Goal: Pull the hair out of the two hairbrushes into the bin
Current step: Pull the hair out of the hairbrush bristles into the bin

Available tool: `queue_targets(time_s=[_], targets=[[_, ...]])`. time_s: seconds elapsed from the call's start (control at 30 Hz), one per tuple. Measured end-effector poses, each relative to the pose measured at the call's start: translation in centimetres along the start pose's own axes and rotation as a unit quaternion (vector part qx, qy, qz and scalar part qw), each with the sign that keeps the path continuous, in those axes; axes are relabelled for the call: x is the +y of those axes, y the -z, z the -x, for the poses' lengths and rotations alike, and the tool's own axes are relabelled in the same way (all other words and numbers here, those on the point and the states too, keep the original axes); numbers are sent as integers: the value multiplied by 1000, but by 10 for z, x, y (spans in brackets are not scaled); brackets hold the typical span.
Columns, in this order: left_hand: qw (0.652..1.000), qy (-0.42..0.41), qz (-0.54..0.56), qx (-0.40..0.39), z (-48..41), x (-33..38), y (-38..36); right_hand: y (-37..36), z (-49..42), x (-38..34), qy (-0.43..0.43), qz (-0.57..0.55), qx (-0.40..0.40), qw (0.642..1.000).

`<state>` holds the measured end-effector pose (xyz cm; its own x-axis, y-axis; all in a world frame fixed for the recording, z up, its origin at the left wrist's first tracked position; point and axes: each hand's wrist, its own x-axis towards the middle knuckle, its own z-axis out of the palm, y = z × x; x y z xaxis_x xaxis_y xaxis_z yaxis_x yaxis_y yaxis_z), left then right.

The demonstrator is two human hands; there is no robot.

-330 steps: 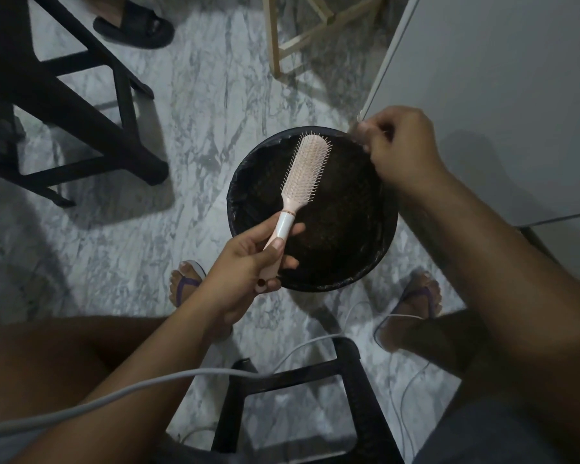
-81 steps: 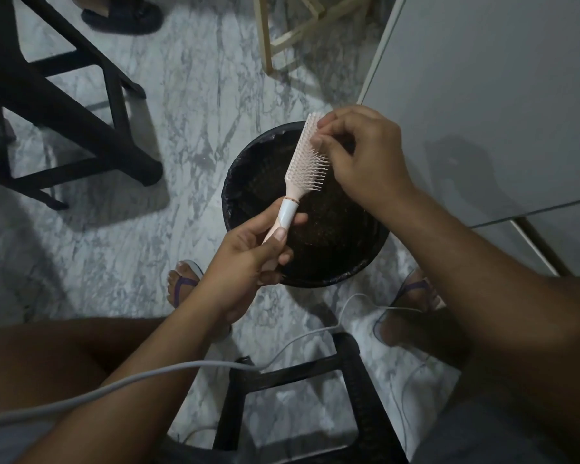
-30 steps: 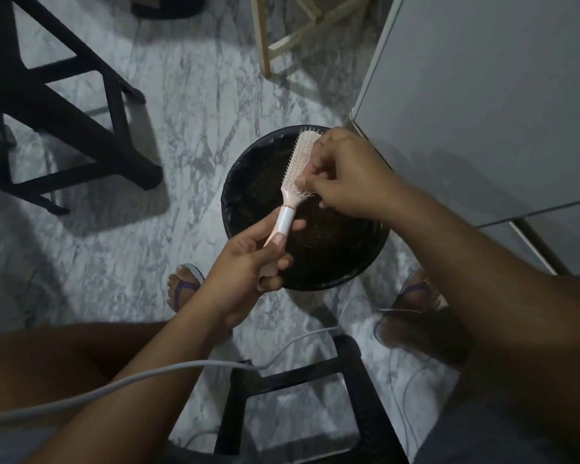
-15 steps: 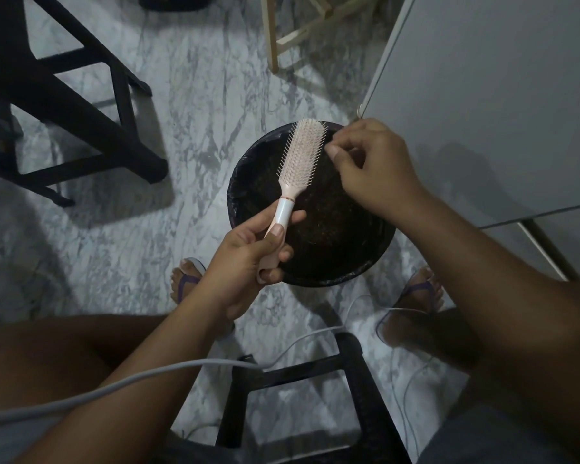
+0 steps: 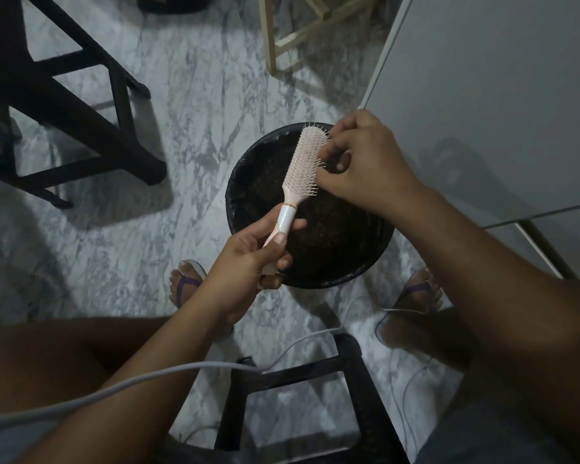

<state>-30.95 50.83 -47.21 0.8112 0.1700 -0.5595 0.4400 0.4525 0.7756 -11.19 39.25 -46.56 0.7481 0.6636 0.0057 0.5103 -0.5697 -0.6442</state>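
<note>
A pale pink hairbrush (image 5: 302,164) with a white handle band is held over the round black bin (image 5: 248,192), bristles facing right. My left hand (image 5: 248,262) grips the brush's handle from below. My right hand (image 5: 365,165) is at the right side of the bristles, fingertips pinched together among them. Any hair between those fingers is too fine and dark to make out. Only one hairbrush is in view.
A black stool frame (image 5: 302,396) stands under my arms, with a grey cable (image 5: 114,390) running across it. My sandalled feet (image 5: 185,286) flank the bin. A black chair (image 5: 64,105) is at the left, a wooden frame (image 5: 302,31) at the top, a grey cabinet (image 5: 499,105) at the right.
My right hand has come back from beside the brush to its bristles, fingers pinching among them. The brush head has tilted slightly; my left hand keeps its grip on the handle.
</note>
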Motion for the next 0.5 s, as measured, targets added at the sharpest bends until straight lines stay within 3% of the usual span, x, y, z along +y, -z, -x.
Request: queue_targets(time_s=[0.17,0.33,0.5], targets=[[1000,6,-10,-11,2,3,1,1,1,2,-14,-1,5,1000],[1000,23,-11,-14,2,1,-2,-7,7,-6,8,82,-5,997],[999,10,45,-12,-2,0,-4,-16,5,-2,26,15,66,997]])
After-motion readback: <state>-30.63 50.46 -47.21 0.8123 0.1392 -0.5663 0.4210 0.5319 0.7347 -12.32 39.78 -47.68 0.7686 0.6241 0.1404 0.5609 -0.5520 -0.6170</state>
